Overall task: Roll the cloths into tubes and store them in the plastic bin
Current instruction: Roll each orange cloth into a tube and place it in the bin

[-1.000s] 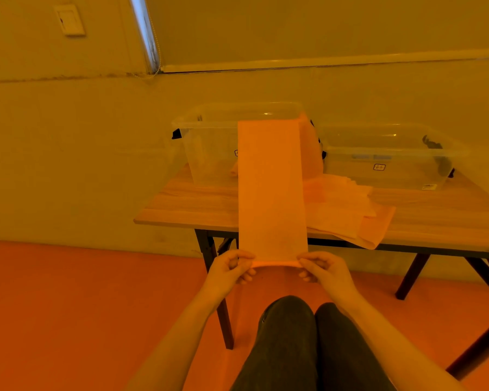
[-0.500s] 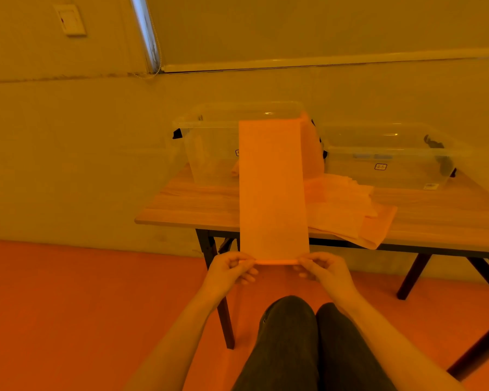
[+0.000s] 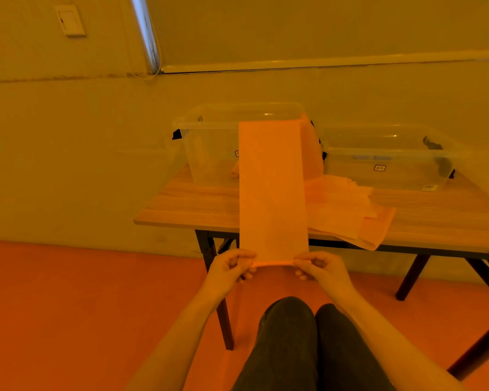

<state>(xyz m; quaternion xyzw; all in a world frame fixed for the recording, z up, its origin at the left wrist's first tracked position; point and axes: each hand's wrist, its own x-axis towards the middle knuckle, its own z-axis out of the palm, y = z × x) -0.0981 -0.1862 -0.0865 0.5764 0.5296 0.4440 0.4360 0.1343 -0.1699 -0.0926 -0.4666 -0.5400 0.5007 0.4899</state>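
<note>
You have the cloth [image 3: 271, 190] held up in the air between you and the worktop [image 3: 181, 210], a long narrow strip standing away from you, and that is why it hides part of the bins behind it. Your left hand [image 3: 226, 270] pinches the near left corner and your right hand [image 3: 322, 270] pinches the near right corner; each grip is narrow, fingers and thumb curled onto the cloth's near edge. That edge looks turned over into a thin first fold between your thumbs, so by my reading you are at the very start of the roll. Holding both corners level keeps the strip taut and the fold straight, which should give an even tube.

The left plastic bin [image 3: 209, 148] stands at the far left of the worktop, with something orange inside it near its right wall, likely cloths stored already, though I cannot tell their shape. A second plastic bin [image 3: 384, 156] stands to its right. The pile of cloths [image 3: 342, 213] lies near the front edge of the worktop, one corner overhanging it. Most of the task appears ahead of you.
</note>
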